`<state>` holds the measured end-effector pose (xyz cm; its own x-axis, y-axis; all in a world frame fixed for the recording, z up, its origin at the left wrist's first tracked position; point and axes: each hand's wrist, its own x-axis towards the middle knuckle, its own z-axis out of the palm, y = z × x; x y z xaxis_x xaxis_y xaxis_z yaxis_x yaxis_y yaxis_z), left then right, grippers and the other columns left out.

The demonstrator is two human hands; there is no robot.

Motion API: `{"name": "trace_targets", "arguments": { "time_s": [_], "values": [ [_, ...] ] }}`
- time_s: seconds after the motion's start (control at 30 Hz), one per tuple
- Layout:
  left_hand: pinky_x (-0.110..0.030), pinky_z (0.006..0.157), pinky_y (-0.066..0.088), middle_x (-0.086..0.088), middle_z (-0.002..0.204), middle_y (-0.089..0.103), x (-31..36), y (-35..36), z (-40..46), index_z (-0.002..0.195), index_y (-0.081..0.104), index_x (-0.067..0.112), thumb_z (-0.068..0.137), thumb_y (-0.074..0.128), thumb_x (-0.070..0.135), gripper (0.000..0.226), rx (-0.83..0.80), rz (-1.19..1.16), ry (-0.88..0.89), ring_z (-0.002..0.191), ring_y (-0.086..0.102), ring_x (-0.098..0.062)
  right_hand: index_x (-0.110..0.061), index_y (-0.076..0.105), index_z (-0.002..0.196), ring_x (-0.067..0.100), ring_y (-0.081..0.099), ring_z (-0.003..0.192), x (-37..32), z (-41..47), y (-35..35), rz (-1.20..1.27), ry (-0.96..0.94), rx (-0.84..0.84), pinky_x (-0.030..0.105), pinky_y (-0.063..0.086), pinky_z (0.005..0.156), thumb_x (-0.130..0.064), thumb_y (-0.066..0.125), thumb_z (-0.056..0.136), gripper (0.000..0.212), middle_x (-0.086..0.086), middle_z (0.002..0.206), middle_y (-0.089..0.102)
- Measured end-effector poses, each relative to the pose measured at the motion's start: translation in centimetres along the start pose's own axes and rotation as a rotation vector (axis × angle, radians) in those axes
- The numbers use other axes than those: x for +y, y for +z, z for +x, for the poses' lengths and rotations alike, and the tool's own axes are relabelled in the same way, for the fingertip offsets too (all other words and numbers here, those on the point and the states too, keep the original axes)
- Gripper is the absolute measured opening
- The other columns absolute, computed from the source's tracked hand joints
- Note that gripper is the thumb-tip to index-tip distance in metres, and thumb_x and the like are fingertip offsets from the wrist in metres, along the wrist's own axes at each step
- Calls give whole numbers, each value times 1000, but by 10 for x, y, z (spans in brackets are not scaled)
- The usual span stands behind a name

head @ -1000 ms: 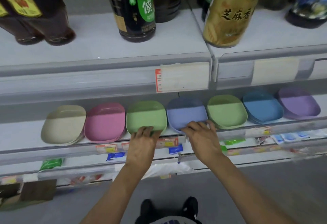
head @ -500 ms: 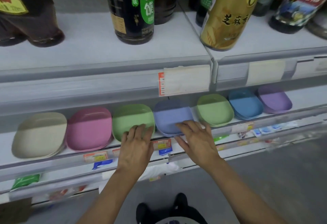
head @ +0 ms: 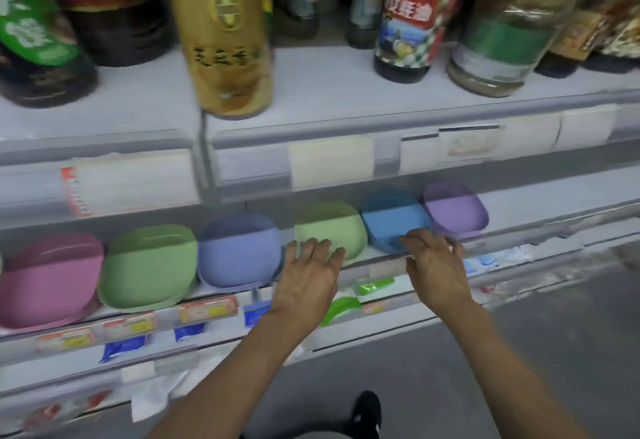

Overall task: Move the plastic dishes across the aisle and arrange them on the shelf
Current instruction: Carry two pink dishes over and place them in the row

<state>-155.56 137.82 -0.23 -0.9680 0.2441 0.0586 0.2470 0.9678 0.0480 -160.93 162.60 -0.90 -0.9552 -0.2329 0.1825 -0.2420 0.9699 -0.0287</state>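
Lining a grey shelf (head: pixel 519 211), pastel dishes (head: pixel 239 251); left hand (head: pixel 308 279) and right hand (head: pixel 438 267) grips loose, fingers spread.

Logged six dishes side by side in one row on the middle shelf (head: pixel 533 206), numbered left to right: first dish (head: pixel 48 279), second dish (head: pixel 149 265), third dish (head: pixel 239 251), fourth dish (head: pixel 329 223), fifth dish (head: pixel 391 216), sixth dish (head: pixel 453 206). Found neighbouring rims touching or nearly so. Noted left hand (head: pixel 308 279) just before fourth dish, fingertips at its front rim. Noted right hand (head: pixel 436 265) just before fifth and sixth dishes. Could not tell contact through blur. Placed upper shelf (head: pixel 329 92) directly above, carrying bottles (head: pixel 405 22), a tall can (head: pixel 228 40) left of them near the front edge, and a jar (head: pixel 502 40) to their right. Saw packets (head: pixel 121 346) hanging beneath the row, with floor (head: pixel 519 352) and a shoe (head: pixel 367 411) below the hands.
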Motion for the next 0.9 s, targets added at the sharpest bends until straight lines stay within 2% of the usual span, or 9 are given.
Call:
{"name": "trace_targets", "arguments": {
  "time_s": [0.13, 0.23, 0.33, 0.4, 0.47, 0.57, 0.7, 0.8, 0.9],
  "values": [
    [-48, 108, 33, -5, 140, 55, 36, 10, 26, 140, 52, 29, 84, 67, 16, 60, -155, 46, -109, 128, 50, -30, -29, 76, 105, 26, 66, 100, 34, 17, 17, -18, -194, -5, 45, 37, 99, -3, 86, 57, 56, -4, 108, 70],
    [-43, 106, 40, -4, 143, 53, 46, 11, 29, 144, 48, 29, 82, 62, 6, 68, -173, 51, -201, 130, 48, -30, -28, 77, 103, 27, 66, 98, 42, 26, 28, 18, -301, -14, 45, 37, 102, -2, 87, 52, 58, -3, 107, 71],
    [-44, 95, 51, -7, 127, 65, 46, 11, 23, 129, 65, 26, 59, 72, -4, 76, -154, 25, -257, 116, 60, -32, -26, 76, 100, 29, 69, 92, 39, 29, 29, 42, -360, -34, 48, 48, 98, 3, 84, 49, 60, -2, 106, 73],
    [-42, 82, 57, -8, 109, 72, 41, 10, 20, 111, 74, 23, 42, 77, -7, 75, -139, 51, -268, 99, 67, -33, -26, 75, 98, 28, 69, 88, 33, 30, 28, 36, -386, -51, 46, 48, 98, 5, 80, 50, 58, -4, 105, 73],
    [-41, 75, 59, -9, 98, 73, 36, 9, 18, 100, 77, 21, 36, 78, -9, 71, -112, 49, -277, 89, 69, -33, -28, 74, 99, 27, 69, 86, 27, 30, 28, 36, -405, -58, 43, 47, 97, 4, 77, 53, 56, -5, 105, 72],
    [-42, 71, 59, -10, 95, 73, 27, 10, 10, 96, 78, 19, 35, 75, -11, 68, -79, 34, -277, 84, 69, -35, -28, 72, 100, 26, 69, 83, 12, 29, 27, 38, -423, -80, 40, 47, 96, 2, 76, 50, 59, -6, 104, 71],
    [-42, 73, 60, -12, 97, 73, 15, 14, 1, 95, 78, 15, 38, 74, -13, 63, -64, 35, -268, 86, 69, -37, -28, 69, 103, 25, 67, 82, -7, 23, 24, 27, -395, -138, 39, 44, 93, 3, 72, 47, 64, -7, 102, 67],
    [-41, 78, 58, -12, 101, 72, 14, 18, -1, 98, 77, 15, 51, 76, -6, 51, -49, 19, -269, 92, 68, -35, -30, 68, 105, 22, 67, 85, -10, 23, 23, 11, -367, -162, 39, 40, 95, 1, 74, 50, 63, -9, 105, 66],
    [-44, 82, 56, -11, 108, 70, 20, 18, 2, 105, 74, 16, 60, 79, 4, 46, -2, -32, -275, 97, 65, -35, -31, 65, 111, 19, 67, 95, 1, 21, 19, 67, -396, -73, 42, 40, 98, -24, 80, 75, 40, -10, 112, 64]
  ]
}}
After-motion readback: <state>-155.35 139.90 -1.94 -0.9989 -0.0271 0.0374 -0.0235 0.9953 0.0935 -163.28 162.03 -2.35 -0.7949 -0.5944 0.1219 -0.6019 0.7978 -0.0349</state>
